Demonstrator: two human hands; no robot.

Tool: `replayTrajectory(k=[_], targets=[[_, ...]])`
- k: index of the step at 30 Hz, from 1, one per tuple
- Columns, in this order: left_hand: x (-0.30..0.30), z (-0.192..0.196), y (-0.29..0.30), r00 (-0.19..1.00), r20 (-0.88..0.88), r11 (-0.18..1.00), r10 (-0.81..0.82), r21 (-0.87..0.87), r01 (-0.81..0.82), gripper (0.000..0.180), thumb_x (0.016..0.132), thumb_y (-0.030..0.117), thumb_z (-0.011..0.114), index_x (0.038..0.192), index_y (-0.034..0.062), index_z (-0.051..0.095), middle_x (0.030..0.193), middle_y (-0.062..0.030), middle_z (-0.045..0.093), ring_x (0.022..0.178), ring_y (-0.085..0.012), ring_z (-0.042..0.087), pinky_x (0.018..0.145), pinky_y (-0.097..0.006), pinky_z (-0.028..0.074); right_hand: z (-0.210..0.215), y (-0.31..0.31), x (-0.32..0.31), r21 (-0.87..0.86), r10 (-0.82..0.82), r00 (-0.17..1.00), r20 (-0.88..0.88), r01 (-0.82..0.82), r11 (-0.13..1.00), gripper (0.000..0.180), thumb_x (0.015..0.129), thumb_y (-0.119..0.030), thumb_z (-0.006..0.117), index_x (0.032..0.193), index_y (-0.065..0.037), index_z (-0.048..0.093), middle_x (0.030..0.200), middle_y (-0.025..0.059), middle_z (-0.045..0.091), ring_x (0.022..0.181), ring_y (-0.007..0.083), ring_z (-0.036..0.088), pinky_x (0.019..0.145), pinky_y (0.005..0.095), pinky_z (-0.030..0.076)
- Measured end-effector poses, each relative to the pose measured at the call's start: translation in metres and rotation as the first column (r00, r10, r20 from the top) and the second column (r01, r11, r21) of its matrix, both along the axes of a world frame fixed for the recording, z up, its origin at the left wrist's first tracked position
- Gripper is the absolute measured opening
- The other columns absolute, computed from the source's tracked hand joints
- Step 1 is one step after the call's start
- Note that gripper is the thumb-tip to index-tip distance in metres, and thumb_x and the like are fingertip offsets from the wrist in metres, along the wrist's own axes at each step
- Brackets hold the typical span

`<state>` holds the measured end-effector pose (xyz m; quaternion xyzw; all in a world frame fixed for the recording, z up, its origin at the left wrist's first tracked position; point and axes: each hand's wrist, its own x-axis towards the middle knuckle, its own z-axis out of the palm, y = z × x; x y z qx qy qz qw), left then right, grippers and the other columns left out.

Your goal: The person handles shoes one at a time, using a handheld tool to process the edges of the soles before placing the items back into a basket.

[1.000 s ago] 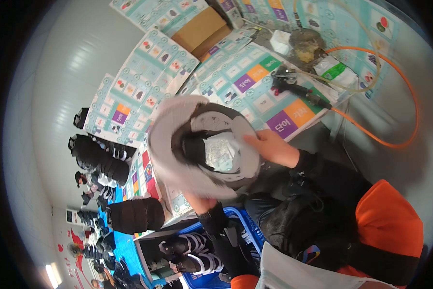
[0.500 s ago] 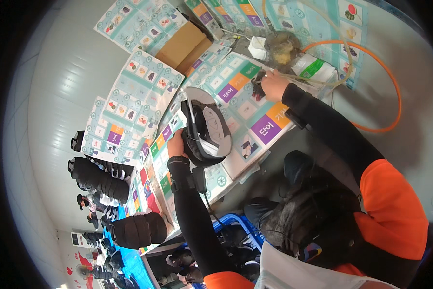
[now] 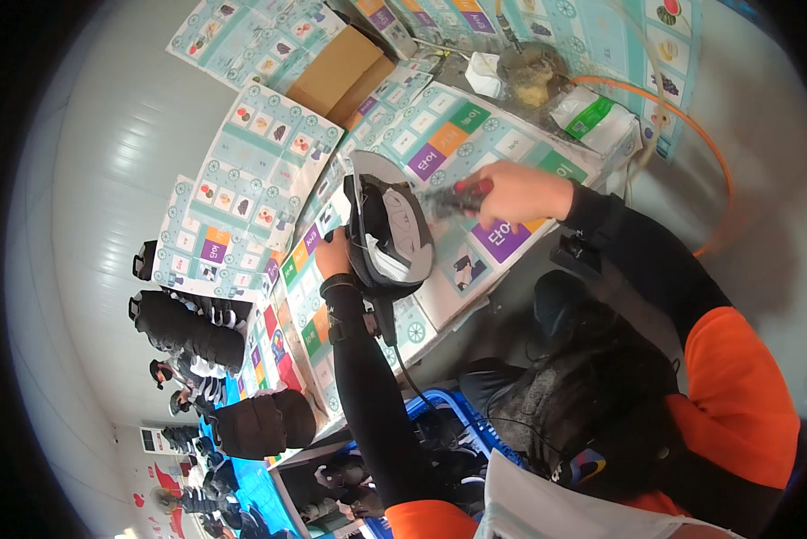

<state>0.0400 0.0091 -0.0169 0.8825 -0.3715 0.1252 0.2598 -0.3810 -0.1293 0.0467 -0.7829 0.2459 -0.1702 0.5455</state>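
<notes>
A black cap (image 3: 364, 250) rests on the paper-covered table with its hollow side facing me, showing a grey brim and a pale lining. Against its left side my left hand (image 3: 333, 255) is closed, gripping the edge. To the right of the cap, my right hand (image 3: 524, 193) is wrapped round a dark hand tool with a red part (image 3: 477, 187). The tool's front end points toward the cap and is smeared by motion, so its kind is unclear. A small gap separates tool and cap.
Stacked black caps (image 3: 192, 328) stand at the left, with another stack (image 3: 264, 424) nearer me. A cardboard box (image 3: 342, 76), a dusty round container (image 3: 531, 74), a white-and-green pack (image 3: 596, 119) and an orange hose (image 3: 713, 148) lie beyond. A blue basket (image 3: 462, 406) sits below the table's edge.
My right hand has come back toward me from farther up the table, bringing the dark tool beside the cap. My left hand and the cap have barely moved.
</notes>
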Motion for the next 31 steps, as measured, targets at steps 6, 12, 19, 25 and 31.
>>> replayTrajectory(k=[6, 12, 19, 25, 31], targets=[[-0.013, -0.001, -0.001, 0.999, -0.027, 0.999, -0.033, -0.034, 0.032, 0.061, 0.087, 0.046, 0.071, 0.096, -0.0142, 0.071, 0.095, -0.0369, 0.071, 0.099, -0.0510, 0.070, 0.088, -0.052, 0.053, -0.026, 0.001, 0.009, -0.392, -0.082, 0.985, 0.150, 0.136, 0.910, 0.026, 0.077, -0.012, 0.060, 0.095, 0.002, 0.074, 0.085, 0.0305, 0.070, 0.087, 0.0482, 0.069, 0.078, 0.0510, 0.055], [-0.001, -0.001, 0.006, 0.999, -0.038, 0.994, -0.001, -0.106, -0.003, 0.062, 0.087, 0.046, 0.071, 0.096, -0.0152, 0.071, 0.093, -0.0374, 0.070, 0.097, -0.0520, 0.070, 0.087, -0.052, 0.053, -0.012, 0.020, -0.004, -0.347, 0.059, 0.998, -0.017, -0.061, 0.936, 0.030, 0.077, -0.011, 0.059, 0.101, 0.000, 0.074, 0.090, 0.0293, 0.070, 0.091, 0.0487, 0.067, 0.080, 0.0522, 0.053], [0.006, -0.009, 0.010, 0.996, 0.052, 0.998, -0.066, 0.001, 0.066, 0.038, 0.095, 0.043, 0.060, 0.111, 0.0114, 0.073, 0.094, -0.0325, 0.069, 0.098, -0.0512, 0.066, 0.082, -0.054, 0.051, -0.025, 0.011, 0.008, -0.358, 0.059, 0.995, 0.085, -0.025, 0.933, 0.026, 0.077, -0.010, 0.059, 0.097, 0.000, 0.072, 0.087, 0.0284, 0.069, 0.088, 0.0496, 0.066, 0.078, 0.0532, 0.052], [-0.012, -0.010, -0.004, 0.994, -0.095, 0.996, -0.055, -0.073, 0.048, 0.065, 0.088, 0.046, 0.070, 0.099, -0.0180, 0.070, 0.097, -0.0398, 0.070, 0.101, -0.0526, 0.069, 0.090, -0.051, 0.052, -0.033, 0.008, 0.007, -0.365, -0.052, 0.971, 0.234, 0.137, 0.921, 0.022, 0.077, -0.010, 0.059, 0.093, -0.001, 0.071, 0.083, 0.0280, 0.068, 0.086, 0.0486, 0.066, 0.075, 0.0536, 0.051], [0.021, -0.021, 0.016, 0.992, 0.008, 0.991, -0.129, 0.024, 0.128, 0.030, 0.098, 0.034, 0.057, 0.120, 0.0186, 0.070, 0.097, -0.0301, 0.070, 0.094, -0.0501, 0.069, 0.079, -0.054, 0.054, -0.028, 0.016, 0.012, -0.405, 0.079, 0.995, 0.068, -0.045, 0.913, 0.029, 0.078, -0.011, 0.060, 0.101, 0.000, 0.074, 0.082, 0.0281, 0.068, 0.087, 0.0485, 0.066, 0.077, 0.0524, 0.053]])
